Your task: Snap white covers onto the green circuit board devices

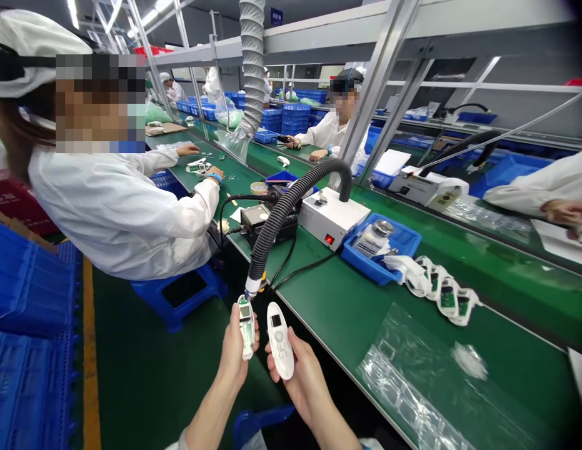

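My left hand (pixel 235 350) grips a white half shell with a green circuit board (pixel 246 328) and a small grey display in it. The nozzle of a black corrugated hose (pixel 267 237) comes down right at the top end of that half. In my right hand (pixel 300 362) is a slim white oval cover (pixel 280 342) with a dark window and round button outlines, its outer face toward me. The two parts are apart, side by side, in front of the bench edge. Some of my fingers are hidden behind them.
On the green bench (pixel 319 300) stand a white box with a red switch (pixel 335 215) and a blue tray (pixel 382 247) with a metal-lidded bottle. Several open white housings (pixel 447 294) lie in a row beside clear plastic sheets (pixel 403 387). A co-worker (pixel 126 212) sits at left.
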The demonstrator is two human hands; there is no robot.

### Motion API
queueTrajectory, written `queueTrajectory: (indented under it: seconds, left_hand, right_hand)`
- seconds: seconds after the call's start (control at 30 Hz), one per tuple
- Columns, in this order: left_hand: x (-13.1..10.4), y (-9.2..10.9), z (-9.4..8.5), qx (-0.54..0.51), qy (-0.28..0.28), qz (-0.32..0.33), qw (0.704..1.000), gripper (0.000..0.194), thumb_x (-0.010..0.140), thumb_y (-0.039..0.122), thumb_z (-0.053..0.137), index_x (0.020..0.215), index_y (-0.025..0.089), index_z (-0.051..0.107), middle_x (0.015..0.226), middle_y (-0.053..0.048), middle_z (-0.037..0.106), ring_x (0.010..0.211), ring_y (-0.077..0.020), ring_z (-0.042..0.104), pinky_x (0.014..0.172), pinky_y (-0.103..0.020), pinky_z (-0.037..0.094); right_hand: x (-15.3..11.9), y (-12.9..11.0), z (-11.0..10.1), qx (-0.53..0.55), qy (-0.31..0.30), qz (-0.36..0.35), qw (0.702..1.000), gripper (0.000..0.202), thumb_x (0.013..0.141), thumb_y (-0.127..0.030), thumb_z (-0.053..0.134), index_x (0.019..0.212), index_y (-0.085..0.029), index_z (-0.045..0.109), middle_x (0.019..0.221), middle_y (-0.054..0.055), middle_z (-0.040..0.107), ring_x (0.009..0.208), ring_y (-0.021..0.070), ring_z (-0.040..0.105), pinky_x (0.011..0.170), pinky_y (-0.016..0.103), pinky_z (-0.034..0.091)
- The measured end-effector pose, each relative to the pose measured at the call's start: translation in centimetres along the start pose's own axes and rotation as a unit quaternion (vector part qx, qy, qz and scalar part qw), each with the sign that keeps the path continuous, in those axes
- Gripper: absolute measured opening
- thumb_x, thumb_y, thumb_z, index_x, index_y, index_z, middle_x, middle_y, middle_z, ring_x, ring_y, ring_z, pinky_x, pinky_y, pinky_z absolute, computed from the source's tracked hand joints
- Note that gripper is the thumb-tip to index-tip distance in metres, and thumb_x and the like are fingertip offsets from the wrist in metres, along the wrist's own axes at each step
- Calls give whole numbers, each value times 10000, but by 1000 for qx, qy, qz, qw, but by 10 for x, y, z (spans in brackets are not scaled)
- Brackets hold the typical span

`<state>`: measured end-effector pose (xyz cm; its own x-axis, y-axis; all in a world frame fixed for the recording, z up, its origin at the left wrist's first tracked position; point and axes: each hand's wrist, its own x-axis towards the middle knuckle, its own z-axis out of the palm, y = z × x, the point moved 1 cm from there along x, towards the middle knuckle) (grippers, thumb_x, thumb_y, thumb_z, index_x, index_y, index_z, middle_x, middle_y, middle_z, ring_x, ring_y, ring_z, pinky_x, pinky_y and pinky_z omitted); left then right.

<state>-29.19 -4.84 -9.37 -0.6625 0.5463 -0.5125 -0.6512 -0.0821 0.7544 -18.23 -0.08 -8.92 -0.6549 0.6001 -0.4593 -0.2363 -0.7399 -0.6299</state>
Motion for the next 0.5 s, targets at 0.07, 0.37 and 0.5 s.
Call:
queueTrajectory:
  seconds: [0.07,0.37,0.5]
  left_hand:
    - [-11,-5,-3,6,-7,-28,1000,491,777,634,582,792,145,617,588,25,534,447,-72,443,367,-168,310]
    - [-66,-8,5,-1,-59,-96,994,435,842,543,566,999,148,653,776,-8,572,557,-88,484,443,-199,383]
    - [-77,-4,14,-10,-77,-102,992,405,847,526,571,990,158,658,803,-10,578,589,-97,505,479,-211,411]
  right_hand:
    - [-19,-4,-9,47,-17,17,999,541,703,-548,767,847,-33,689,771,146,696,610,181,645,518,253,513]
    - [-70,-9,-39,114,-58,36,991,407,819,-453,713,998,-88,724,936,143,714,782,195,664,690,272,505]
    - [-76,-9,-46,109,-76,21,991,378,839,-453,690,1004,-115,728,967,129,716,813,190,669,729,264,501]
